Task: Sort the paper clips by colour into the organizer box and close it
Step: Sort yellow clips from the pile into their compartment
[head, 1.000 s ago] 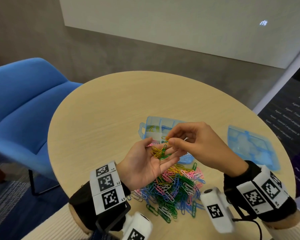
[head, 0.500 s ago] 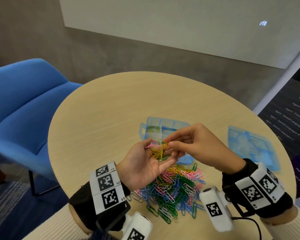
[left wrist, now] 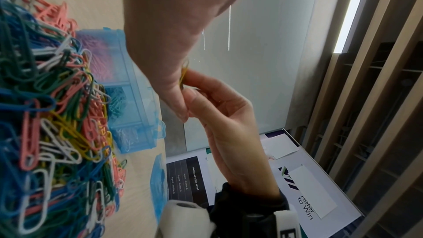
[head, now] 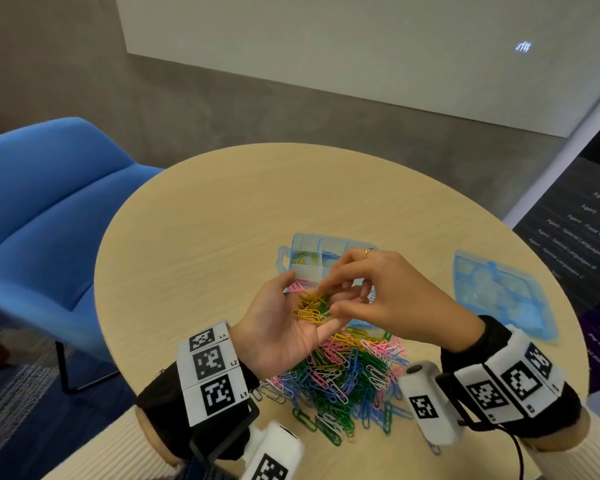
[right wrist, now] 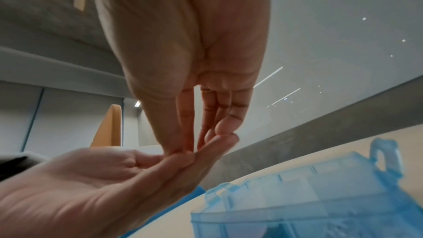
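Observation:
My left hand lies palm up over the table, fingers relaxed, carrying a small handful of yellow and green paper clips. My right hand reaches into that palm, and its thumb and index finger close together on a clip from the handful. Behind the hands stands the open blue organizer box, with yellow clips in its far left compartment and pink ones in the near left. A mixed pile of coloured clips lies on the table below the hands.
The box's blue lid lies apart at the right of the round wooden table. A blue chair stands to the left. A dark printed board leans beyond the table's right edge.
My right hand has come down from just above the left palm into the handful of clips. The left hand has kept its place, palm up.

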`<state>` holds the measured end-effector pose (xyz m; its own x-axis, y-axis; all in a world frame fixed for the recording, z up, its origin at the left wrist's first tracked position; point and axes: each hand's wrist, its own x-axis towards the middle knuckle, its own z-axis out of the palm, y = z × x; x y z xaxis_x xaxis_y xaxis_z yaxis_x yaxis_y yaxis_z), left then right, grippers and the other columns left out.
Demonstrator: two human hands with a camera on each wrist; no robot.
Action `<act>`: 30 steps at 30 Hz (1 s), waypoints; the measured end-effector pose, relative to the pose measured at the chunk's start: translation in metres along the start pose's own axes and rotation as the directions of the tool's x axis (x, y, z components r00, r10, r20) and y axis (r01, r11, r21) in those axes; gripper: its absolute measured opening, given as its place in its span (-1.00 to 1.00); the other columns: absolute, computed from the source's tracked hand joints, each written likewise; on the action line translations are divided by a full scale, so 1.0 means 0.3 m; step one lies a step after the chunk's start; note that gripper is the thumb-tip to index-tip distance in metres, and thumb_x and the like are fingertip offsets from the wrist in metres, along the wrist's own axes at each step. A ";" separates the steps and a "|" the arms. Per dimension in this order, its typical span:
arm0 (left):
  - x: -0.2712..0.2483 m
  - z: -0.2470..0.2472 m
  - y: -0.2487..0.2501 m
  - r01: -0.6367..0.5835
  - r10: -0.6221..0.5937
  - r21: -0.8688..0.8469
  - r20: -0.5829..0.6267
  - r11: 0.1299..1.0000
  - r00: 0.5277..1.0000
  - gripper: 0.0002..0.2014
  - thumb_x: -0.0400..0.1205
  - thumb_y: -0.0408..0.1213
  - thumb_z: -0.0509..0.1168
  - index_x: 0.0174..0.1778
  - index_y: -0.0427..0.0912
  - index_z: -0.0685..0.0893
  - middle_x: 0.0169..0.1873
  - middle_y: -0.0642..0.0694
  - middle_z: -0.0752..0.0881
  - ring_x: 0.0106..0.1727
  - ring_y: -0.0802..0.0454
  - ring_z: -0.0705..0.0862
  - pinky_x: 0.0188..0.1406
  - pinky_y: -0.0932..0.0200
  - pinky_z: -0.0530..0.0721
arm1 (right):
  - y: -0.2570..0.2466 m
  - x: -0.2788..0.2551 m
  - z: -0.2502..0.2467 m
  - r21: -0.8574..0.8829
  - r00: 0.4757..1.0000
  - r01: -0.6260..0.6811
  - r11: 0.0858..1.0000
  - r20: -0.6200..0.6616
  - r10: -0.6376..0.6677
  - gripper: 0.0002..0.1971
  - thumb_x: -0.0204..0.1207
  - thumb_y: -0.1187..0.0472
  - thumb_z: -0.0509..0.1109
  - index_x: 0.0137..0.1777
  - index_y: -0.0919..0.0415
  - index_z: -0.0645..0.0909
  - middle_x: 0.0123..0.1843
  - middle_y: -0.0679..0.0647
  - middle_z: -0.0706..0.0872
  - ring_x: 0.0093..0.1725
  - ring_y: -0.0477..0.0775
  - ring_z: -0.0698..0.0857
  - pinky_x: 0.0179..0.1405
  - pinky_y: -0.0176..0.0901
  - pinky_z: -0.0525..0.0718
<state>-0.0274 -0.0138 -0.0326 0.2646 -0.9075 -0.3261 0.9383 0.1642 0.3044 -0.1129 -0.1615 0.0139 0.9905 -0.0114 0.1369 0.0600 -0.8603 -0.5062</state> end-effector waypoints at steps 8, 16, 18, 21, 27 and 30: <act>0.001 0.008 -0.012 0.005 0.000 0.070 -0.074 0.998 0.997 -0.38 0.78 -0.03 0.01 0.06 -0.61 0.69 0.15 -0.48 0.71 0.03 -0.28 0.75 0.00 -0.22 0.71 | 0.034 0.016 -0.002 -0.098 0.998 0.013 0.995 0.061 -0.007 -0.92 0.50 0.28 0.49 -0.15 0.08 0.74 -0.13 -0.13 0.64 -0.13 -0.16 0.64 -0.20 -0.38 0.56; 0.003 0.016 -0.012 -0.004 0.012 0.095 -0.090 0.995 0.996 -0.53 0.76 -0.15 0.11 0.24 -0.56 0.59 0.23 -0.49 0.66 0.04 -0.29 0.76 0.00 -0.21 0.73 | 0.034 0.012 0.013 -0.109 0.994 0.076 0.991 0.084 -0.067 -0.96 0.49 0.18 0.53 -0.14 0.01 0.74 -0.07 -0.10 0.58 -0.14 -0.23 0.58 -0.17 -0.53 0.41; 0.000 0.021 -0.018 -0.001 0.007 0.086 -0.074 0.996 0.997 -0.58 0.76 -0.20 0.10 0.13 -0.57 0.63 0.11 -0.50 0.72 -0.11 -0.28 0.81 -0.06 -0.18 0.75 | 0.031 0.012 0.026 -0.103 0.993 0.093 0.990 0.083 -0.085 -0.96 0.48 0.15 0.53 -0.15 0.00 0.73 -0.07 -0.09 0.55 -0.14 -0.26 0.55 -0.15 -0.52 0.41; -0.001 0.023 -0.022 -0.010 0.013 0.053 -0.069 0.999 0.998 -0.64 0.77 -0.25 0.08 0.13 -0.52 0.63 0.05 -0.43 0.71 -0.16 -0.25 0.81 -0.15 -0.14 0.78 | 0.021 0.009 0.040 -0.060 0.992 0.101 0.993 0.081 -0.096 -0.95 0.48 0.18 0.54 -0.15 0.05 0.71 -0.06 -0.05 0.53 -0.14 -0.20 0.56 -0.16 -0.49 0.44; -0.005 0.017 -0.018 -0.005 0.005 -0.001 -0.086 1.000 0.996 -0.57 0.76 -0.26 0.07 -0.11 -0.56 0.69 -0.12 -0.43 0.75 -0.19 -0.25 0.80 -0.17 -0.21 0.77 | 0.011 0.025 0.029 -0.113 0.980 0.165 0.980 0.129 -0.150 -0.85 0.54 0.22 0.47 -0.18 0.01 0.56 -0.23 -0.13 0.54 -0.25 -0.19 0.52 -0.27 -0.39 0.40; -0.003 0.014 -0.014 -0.012 0.013 0.004 -0.100 1.000 0.995 -0.64 0.78 -0.24 0.07 0.10 -0.48 0.64 0.03 -0.42 0.72 0.00 -0.24 0.76 -0.07 -0.24 0.75 | 0.006 0.032 0.012 -0.148 0.972 0.190 0.971 0.168 -0.164 -0.93 0.57 0.26 0.41 -0.09 0.07 0.64 -0.27 -0.16 0.57 -0.28 -0.24 0.51 -0.30 -0.40 0.41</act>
<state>-0.0325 -0.0153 -0.0298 0.2975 -0.8623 -0.4099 0.9341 0.1740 0.3119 -0.1028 -0.1614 0.0111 0.9737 0.2156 0.0733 0.2277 -0.9128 -0.3390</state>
